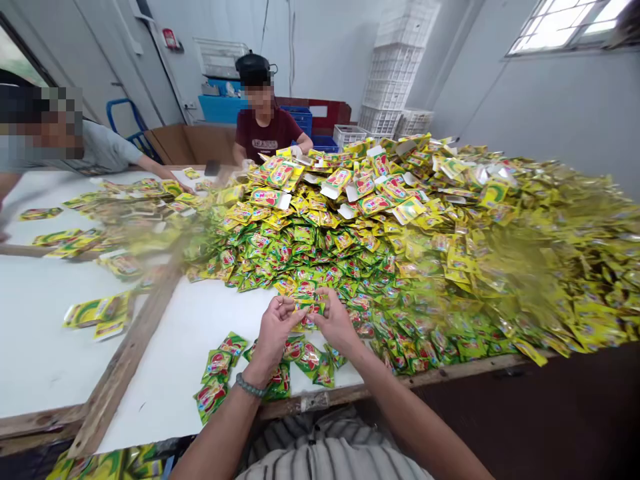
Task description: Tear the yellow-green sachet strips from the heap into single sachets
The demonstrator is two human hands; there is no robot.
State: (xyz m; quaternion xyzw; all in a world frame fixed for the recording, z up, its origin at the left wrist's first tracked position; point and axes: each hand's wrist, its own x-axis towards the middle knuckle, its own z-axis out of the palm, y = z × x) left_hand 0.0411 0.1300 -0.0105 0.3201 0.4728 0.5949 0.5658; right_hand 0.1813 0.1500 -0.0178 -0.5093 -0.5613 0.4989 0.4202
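We see both bare hands in front of us, low over the near edge of the heap (300, 250). The left hand (273, 333), with a braided bracelet (251, 385) on its wrist, and the right hand (340, 323) come close together, and the grip of each pinches a small green packet (313, 309) between thumb and fingers. That packet sits between our fingertips, against a background of similar ones. To the left of our left forearm, loose green packets (217, 365) lie on the white tabletop (165, 353). Beyond a wooden strip (133, 347) we see a few yellow packs (100, 312). Across from us, a person in a dark red shirt (265, 139) is behind the heap; at the left, another person in a light shirt (107, 148) reaches toward scattered packs.
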